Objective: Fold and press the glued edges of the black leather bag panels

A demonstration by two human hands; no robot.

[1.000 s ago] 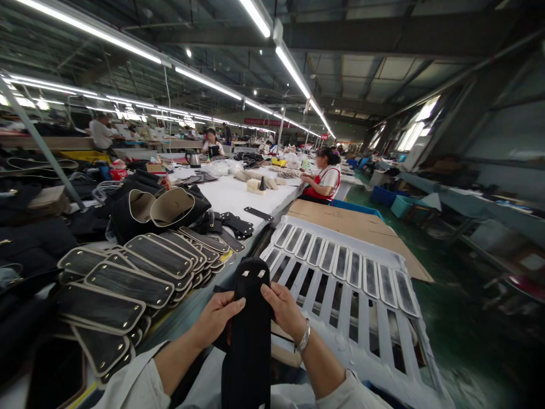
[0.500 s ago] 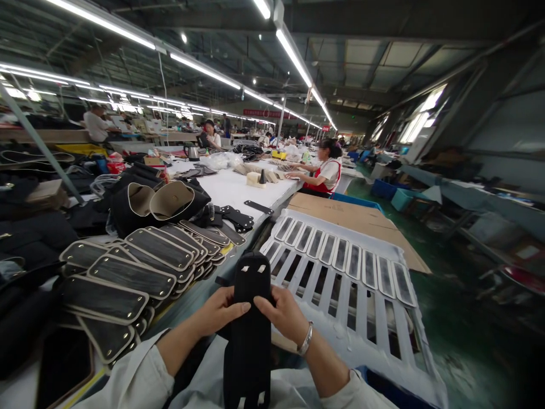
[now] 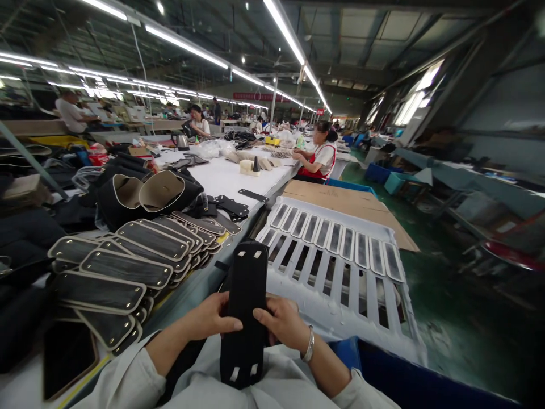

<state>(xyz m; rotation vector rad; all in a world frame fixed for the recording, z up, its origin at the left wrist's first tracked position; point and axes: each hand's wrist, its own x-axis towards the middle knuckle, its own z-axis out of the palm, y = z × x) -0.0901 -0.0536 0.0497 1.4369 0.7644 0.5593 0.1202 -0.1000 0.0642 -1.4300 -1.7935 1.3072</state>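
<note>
ok so rn you've got a long black piece [image 3: 244, 284] in both hands, dead centre of the clock here (12 = away from you), right above your lap. Your L hand [image 3: 213, 318] grips its edge at 9 o'clock, thumb on the front face; your R hand [image 3: 284, 322] grips the 3 o'clock edge the same way, w/ a silvery bracelet [image 3: 310, 343] on that wrist. Most of the other fingers are hidden behind it. Two small pale tabs show at the 12 end, two more at the 6 end.

Approx 10 o'clock: big heap of dark panels [image 3: 136, 264] w/ pale edging & shiny studs. 11ish: black bag-like pieces [image 3: 162, 190] w/ beige insides. Loose black strip [image 3: 252, 195] at 12 on the white table [image 3: 221, 177]. White slatted rack [image 3: 310, 311] at 2, similar pale-edged panels [image 3: 334, 237] lined up along its far side. Co-worker in a red apron [image 3: 323, 159] at 1, fwiw.
</note>
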